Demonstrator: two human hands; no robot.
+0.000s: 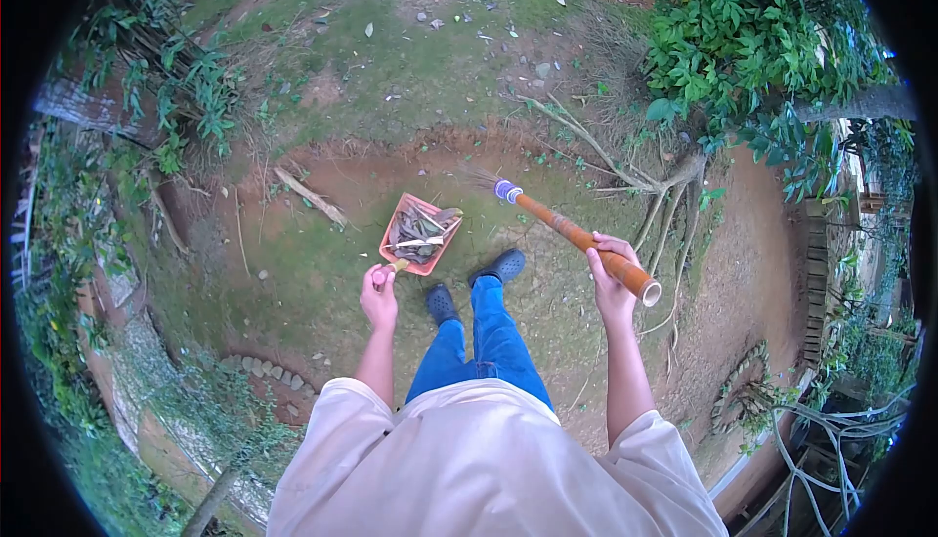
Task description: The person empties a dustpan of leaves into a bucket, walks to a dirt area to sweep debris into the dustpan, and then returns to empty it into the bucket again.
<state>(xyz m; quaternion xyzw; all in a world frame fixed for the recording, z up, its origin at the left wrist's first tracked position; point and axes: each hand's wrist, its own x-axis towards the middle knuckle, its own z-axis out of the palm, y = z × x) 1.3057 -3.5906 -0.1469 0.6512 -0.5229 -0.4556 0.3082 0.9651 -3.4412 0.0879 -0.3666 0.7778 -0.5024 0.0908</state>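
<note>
My left hand [378,295] is closed round the short handle of an orange dustpan [423,268]. Dry brown leaves [418,231] and a few pale stick pieces lie heaped in the pan. In my right hand [614,278] is a broom [562,226] with a thick orange-brown bamboo handle, its hollow end toward me. Purple and white binding wraps the broom's far end, and thin bristles [481,177] fan out beyond it, close over the ground. The broom head is ahead and to the right of the dustpan, apart from it.
Mossy ground bears scattered leaves. A dry branch [311,197] lies ahead left. Exposed roots [657,185] spread on the right below a leafy bush [767,43]. Stones ring a small bed [266,369] at lower left. My dark clogs [500,266] stand just behind the dustpan.
</note>
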